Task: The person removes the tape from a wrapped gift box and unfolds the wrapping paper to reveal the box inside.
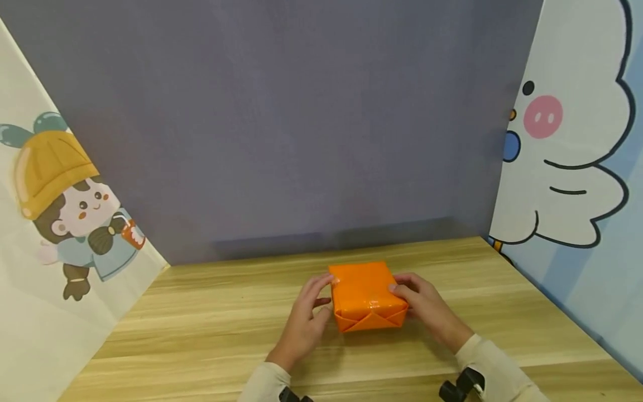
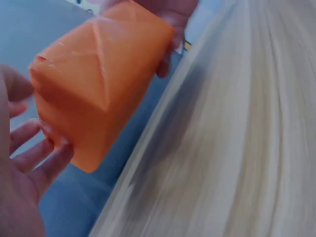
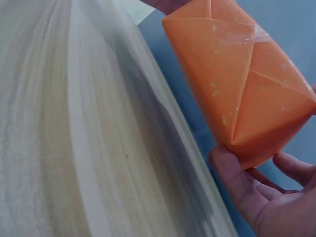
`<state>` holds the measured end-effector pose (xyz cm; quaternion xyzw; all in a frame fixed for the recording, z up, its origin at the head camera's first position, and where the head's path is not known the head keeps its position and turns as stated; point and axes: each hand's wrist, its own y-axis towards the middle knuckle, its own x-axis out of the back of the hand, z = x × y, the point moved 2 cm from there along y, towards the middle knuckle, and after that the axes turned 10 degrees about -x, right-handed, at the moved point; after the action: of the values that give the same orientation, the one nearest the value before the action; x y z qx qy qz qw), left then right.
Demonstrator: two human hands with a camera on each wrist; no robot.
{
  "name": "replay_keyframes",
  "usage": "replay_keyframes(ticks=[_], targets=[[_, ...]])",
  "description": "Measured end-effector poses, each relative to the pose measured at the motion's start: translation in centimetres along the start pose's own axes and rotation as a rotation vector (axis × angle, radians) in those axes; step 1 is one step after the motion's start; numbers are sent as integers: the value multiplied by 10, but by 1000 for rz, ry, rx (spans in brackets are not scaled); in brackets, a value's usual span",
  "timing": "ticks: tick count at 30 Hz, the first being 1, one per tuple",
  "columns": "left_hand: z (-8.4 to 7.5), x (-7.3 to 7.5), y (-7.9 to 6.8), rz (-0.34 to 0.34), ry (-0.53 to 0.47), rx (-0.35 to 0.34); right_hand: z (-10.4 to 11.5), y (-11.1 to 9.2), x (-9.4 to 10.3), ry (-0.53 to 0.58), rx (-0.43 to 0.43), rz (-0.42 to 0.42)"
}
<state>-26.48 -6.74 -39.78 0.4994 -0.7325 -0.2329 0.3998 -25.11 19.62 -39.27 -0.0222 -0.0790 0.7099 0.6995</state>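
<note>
An orange gift-wrapped box (image 1: 364, 287) with folded paper ends is held a little above the wooden tabletop. My right hand (image 1: 430, 308) grips its right side, thumb over the top edge and fingers around the side and underneath. On the opposite side, my left hand (image 1: 303, 324) touches the box with extended fingertips, its thumb near the lower left edge. The left wrist view shows the left fingers (image 2: 52, 165) against one end of the box (image 2: 113, 64). Taped folds on the box (image 3: 237, 74) show in the right wrist view, where the right hand (image 3: 279, 205) supports a lower corner.
The wood-grain tabletop (image 1: 201, 329) ends at a grey back panel (image 1: 301, 123). Side walls carry cartoon prints: a child in a yellow hat (image 1: 75, 195) on the left, a white figure (image 1: 567, 167) on the right. Black wrist devices (image 1: 462, 385) sit on the light sleeves.
</note>
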Motion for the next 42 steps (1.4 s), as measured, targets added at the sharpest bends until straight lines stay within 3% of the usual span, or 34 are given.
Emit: replay_keyframes(ticks=[3,11,30,42], targets=[[0,-3,0,-39,-83,44,-3,1,-2,-13,11,-18],[1,-9,-1,-39,-67,149,-6,4,-6,-69,29,-29],[3,-13,-1,-20,-59,263,-4,0,-3,-264,80,-30],[2,-16,-4,-37,-18,280,-3,0,-2,-327,91,-24]])
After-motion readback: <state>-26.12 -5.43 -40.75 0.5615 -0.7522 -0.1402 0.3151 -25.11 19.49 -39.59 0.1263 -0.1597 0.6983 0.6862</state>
